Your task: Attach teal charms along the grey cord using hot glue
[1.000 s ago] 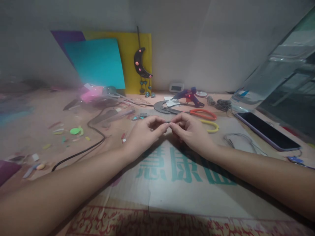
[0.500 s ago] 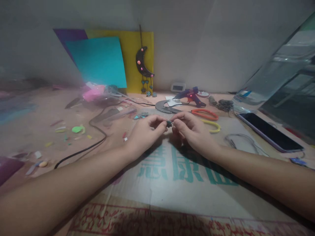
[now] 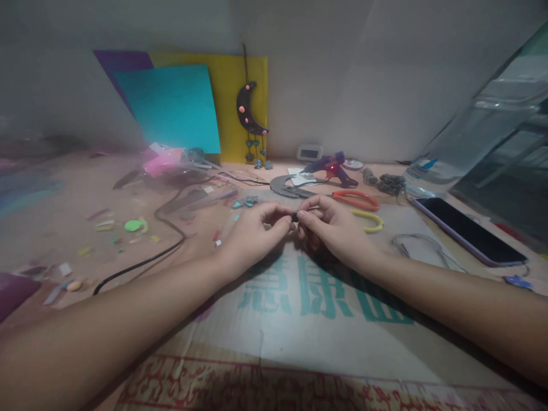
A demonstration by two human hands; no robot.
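Over the printed sheet, my left hand [image 3: 257, 237] and my right hand [image 3: 336, 228] meet fingertip to fingertip. Between them is a small dark piece [image 3: 294, 217], mostly covered by the fingers, so its exact kind is unclear. Both hands pinch at it with thumb and forefinger. Just behind my left hand lie small grey-and-turquoise pieces [image 3: 250, 200]. Scissors [image 3: 357, 200] with one orange and one yellow handle lie partly hidden behind my right hand.
A dark glue gun [image 3: 331, 168] with a red light stands at the back. To the right lies a phone [image 3: 471, 231]. A black cord [image 3: 145, 262] crosses the left side among scraps. A decorated crescent moon [image 3: 246, 111] hangs before a yellow sheet [image 3: 188, 59].
My fingertips have come closer together. More of the small dark piece is now covered by them, while the things around stay put.
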